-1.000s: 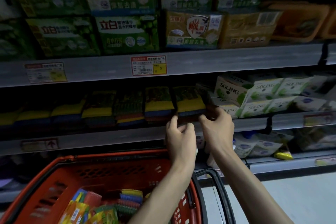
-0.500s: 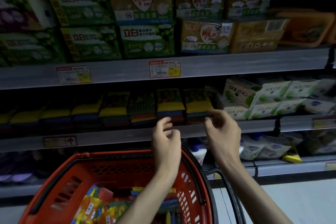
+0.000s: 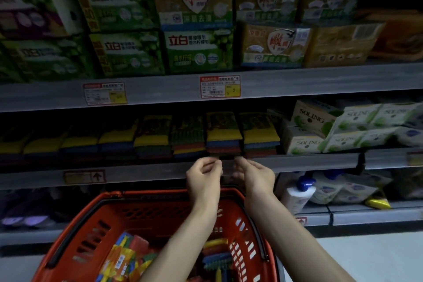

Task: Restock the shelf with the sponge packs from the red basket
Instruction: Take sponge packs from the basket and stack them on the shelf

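Sponge packs (image 3: 123, 258), bright yellow, red and blue, heaped in the red basket (image 3: 160, 197) low in view, long axes pointing various ways. More packs of the same kind (image 3: 223, 135) side by side along the middle shelf (image 3: 297, 162), colour bands stacked crosswise. Left hand (image 3: 203, 176) and right hand (image 3: 255, 175) close together just in front of that shelf's edge, above the basket's far rim, fingers loosely curled, nothing seen in either. Basket packs below and slightly left of the fingertips; left hand probably the nearer for the next reach. Right of the row, white-and-green boxes (image 3: 311, 119) printed "SOLING". On the shelf above, green packs (image 3: 199, 50) marked "立白", and a red-and-yellow price tag (image 3: 219, 87), small print unreadable.
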Demonstrator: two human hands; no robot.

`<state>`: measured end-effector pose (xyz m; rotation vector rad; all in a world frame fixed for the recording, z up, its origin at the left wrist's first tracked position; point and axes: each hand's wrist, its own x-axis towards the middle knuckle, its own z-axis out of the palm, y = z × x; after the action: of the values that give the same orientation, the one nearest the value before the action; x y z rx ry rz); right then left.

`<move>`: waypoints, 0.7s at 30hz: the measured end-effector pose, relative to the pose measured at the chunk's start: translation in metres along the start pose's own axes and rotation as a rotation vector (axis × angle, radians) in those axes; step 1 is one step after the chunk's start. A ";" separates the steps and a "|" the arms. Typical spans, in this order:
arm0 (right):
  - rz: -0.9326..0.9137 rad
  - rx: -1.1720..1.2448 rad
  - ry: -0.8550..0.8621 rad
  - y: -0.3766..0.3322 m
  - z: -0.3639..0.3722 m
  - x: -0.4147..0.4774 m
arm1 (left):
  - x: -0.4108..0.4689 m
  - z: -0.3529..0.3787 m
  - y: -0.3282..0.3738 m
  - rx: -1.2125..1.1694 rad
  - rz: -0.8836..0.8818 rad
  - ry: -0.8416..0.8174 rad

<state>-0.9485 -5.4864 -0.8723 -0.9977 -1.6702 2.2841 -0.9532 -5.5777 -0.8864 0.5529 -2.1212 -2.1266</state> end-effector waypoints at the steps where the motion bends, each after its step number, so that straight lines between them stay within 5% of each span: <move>1: 0.013 0.032 0.009 -0.001 0.002 0.001 | 0.001 0.001 0.000 -0.009 -0.010 0.003; 21: 0.087 0.181 0.090 -0.001 0.015 0.010 | 0.017 0.010 -0.003 -0.137 -0.137 0.034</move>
<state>-0.9653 -5.4936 -0.8736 -1.1325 -1.3835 2.3557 -0.9715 -5.5732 -0.8933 0.7332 -1.9532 -2.2943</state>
